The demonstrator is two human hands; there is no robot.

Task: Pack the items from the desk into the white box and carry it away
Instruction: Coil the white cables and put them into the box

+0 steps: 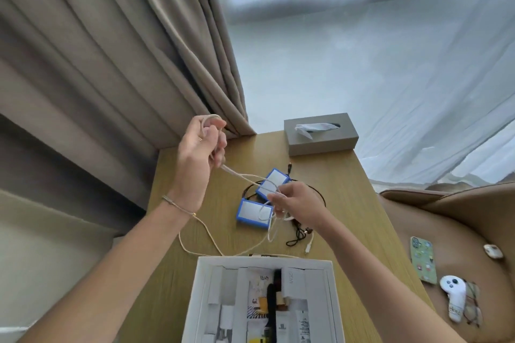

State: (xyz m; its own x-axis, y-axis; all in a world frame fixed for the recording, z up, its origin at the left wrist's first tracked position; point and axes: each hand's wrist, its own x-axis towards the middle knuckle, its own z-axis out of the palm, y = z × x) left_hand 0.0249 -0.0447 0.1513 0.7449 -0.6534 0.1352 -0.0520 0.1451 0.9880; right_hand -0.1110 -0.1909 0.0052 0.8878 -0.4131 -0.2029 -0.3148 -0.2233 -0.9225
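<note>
My left hand (201,152) is raised above the wooden desk (348,203), gripping loops of a white cable (195,242). My right hand (294,203) pinches the same cable lower down, just over two blue-framed white blocks (255,214). The cable's slack trails across the desk to a white plug (308,248). A black cord (295,234) lies coiled under the blocks. The open white box (198,287) sits at the desk's near edge, holding several small cartons and packets.
A grey tissue box (320,135) stands at the desk's far edge. Beige curtains (111,64) hang at the left. On the tan seat (459,225) to the right lie a green phone (423,263), a white controller (454,298) and glasses (472,306).
</note>
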